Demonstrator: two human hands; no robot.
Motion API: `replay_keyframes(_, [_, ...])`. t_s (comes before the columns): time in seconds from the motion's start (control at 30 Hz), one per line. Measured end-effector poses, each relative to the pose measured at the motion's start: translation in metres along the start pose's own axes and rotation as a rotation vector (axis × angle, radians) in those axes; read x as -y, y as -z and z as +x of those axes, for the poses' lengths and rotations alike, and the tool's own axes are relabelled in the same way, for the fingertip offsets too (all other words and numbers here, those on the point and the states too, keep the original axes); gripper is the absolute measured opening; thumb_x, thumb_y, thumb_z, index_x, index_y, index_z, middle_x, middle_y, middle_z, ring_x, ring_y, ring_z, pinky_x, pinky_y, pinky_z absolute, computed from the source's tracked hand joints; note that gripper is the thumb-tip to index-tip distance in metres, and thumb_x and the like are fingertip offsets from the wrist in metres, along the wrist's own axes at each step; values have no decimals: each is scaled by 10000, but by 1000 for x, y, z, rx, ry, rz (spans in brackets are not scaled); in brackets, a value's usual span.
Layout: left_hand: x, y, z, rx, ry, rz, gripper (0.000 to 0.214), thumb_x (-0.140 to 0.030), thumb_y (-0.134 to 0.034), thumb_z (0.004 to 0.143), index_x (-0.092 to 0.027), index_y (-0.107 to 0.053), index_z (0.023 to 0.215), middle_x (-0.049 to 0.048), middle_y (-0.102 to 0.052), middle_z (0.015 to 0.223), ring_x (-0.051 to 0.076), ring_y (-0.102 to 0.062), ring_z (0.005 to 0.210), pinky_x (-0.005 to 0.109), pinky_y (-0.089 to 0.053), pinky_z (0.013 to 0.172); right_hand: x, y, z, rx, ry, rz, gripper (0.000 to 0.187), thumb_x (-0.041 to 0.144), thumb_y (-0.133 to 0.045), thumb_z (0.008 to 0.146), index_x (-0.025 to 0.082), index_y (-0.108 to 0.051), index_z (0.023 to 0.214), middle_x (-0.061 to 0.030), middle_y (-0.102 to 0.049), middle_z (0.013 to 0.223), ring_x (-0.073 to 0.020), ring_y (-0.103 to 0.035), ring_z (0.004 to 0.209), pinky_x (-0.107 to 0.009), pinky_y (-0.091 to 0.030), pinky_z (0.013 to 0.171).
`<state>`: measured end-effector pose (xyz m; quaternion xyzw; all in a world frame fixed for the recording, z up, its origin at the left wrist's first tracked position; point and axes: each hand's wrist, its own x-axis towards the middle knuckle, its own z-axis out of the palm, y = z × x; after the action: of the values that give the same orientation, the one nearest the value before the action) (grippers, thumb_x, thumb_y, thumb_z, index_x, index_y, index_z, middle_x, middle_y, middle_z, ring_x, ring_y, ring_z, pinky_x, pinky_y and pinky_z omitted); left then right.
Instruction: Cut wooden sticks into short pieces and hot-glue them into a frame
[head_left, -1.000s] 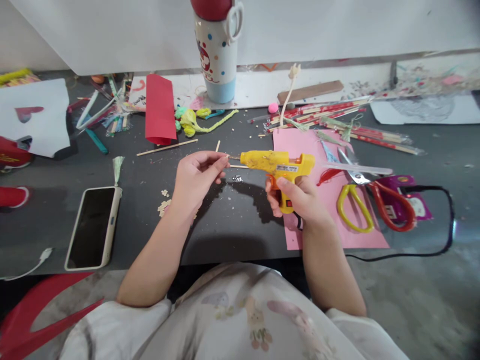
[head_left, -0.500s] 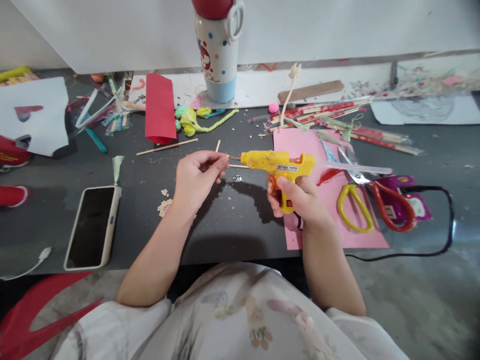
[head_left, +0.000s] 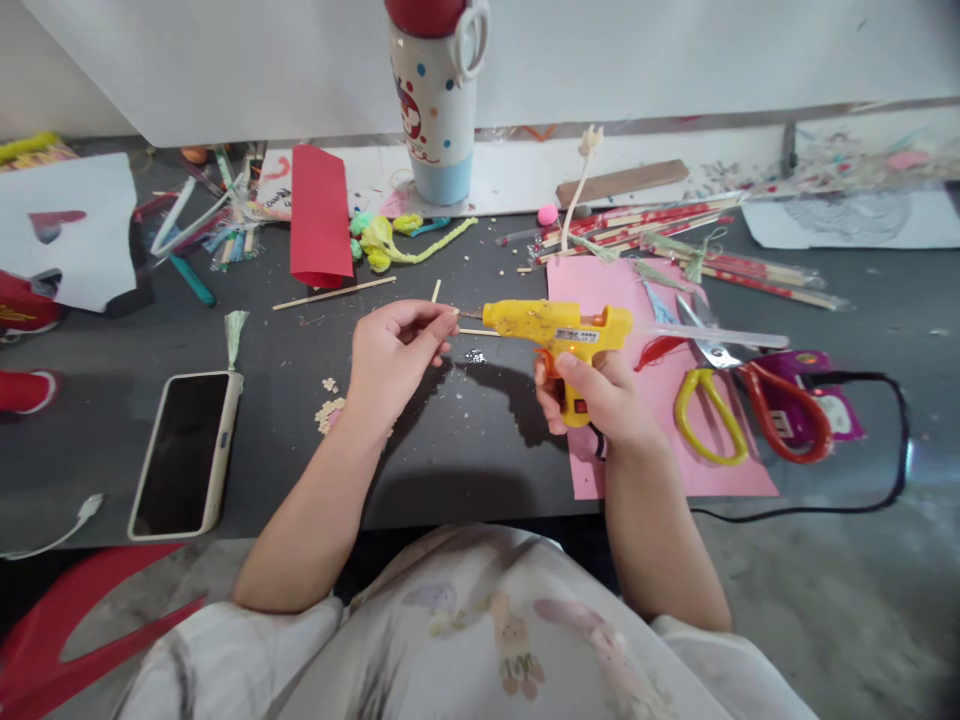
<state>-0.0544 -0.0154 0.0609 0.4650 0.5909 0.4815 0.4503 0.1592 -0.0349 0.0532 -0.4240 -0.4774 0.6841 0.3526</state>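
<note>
My right hand (head_left: 589,392) is wrapped round the grip of a yellow glue gun (head_left: 536,320), fingers at its orange trigger. A clear glue stick (head_left: 712,337) juts from the gun's back end. The nozzle points left and meets the fingertips of my left hand (head_left: 401,350). That hand is pinched on a tiny pale piece, mostly hidden between thumb and fingers and too small to name. Beneath the nozzle, a shiny clear blob (head_left: 475,356) lies on the dark table. Thin wooden sticks (head_left: 334,293) lie just beyond my left hand, and small pale pieces (head_left: 328,415) sit beside my left wrist.
Scissors (head_left: 720,355) with yellow and red handles lie on pink paper (head_left: 600,475) at the right. A black cord (head_left: 896,480) curves round there. A phone (head_left: 184,455) rests at the left. At the back stand a bottle (head_left: 439,110) and folded red paper (head_left: 321,215).
The glue gun has shifted very slightly to the right. Both hands otherwise keep their places and grips.
</note>
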Motion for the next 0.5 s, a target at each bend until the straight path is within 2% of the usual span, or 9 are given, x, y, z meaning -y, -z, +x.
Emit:
replay_keyframes(0.13, [1, -1, 1, -2, 0, -12, 236, -376, -734, 725, -162, -705, 821, 17, -673, 700, 69, -582, 557, 165, -448, 474, -1, 2, -1, -12, 43, -7, 299, 495, -528, 864, 212, -619, 832, 32, -539, 484, -99, -493, 369, -231, -336, 361])
replay_keyframes(0.3, [4, -1, 5, 7, 27, -6, 268, -393, -736, 717, -149, -702, 824, 26, -675, 709, 68, -579, 559, 163, -451, 475, 0, 9, -4, -92, 69, -99, 325, 519, -493, 867, 216, -599, 914, 38, -493, 538, -103, -471, 427, -248, -380, 406])
replay_keyframes(0.4, [6, 0, 7, 2, 38, 6, 234, -361, -728, 723, -147, -700, 814, 25, -672, 705, 65, -572, 553, 160, -448, 471, 7, 12, -13, -230, 122, -381, 301, 502, -455, 881, 222, -558, 844, 5, -521, 622, -130, -499, 527, -279, -409, 500])
replay_keyframes(0.47, [6, 1, 8, -5, 27, 2, 217, -344, -723, 725, -149, -701, 817, 22, -671, 704, 63, -570, 550, 159, -448, 470, 14, 13, -20, -344, 155, -705, 266, 444, -418, 900, 220, -555, 860, -16, -566, 679, -153, -528, 595, -293, -399, 561])
replay_keyframes(0.5, [6, 2, 8, -3, 23, 4, 215, -343, -721, 727, -150, -701, 818, 22, -672, 706, 63, -572, 551, 160, -449, 470, 17, 14, -23, -410, 157, -882, 257, 419, -416, 897, 216, -571, 927, -30, -600, 727, -171, -547, 630, -297, -385, 571])
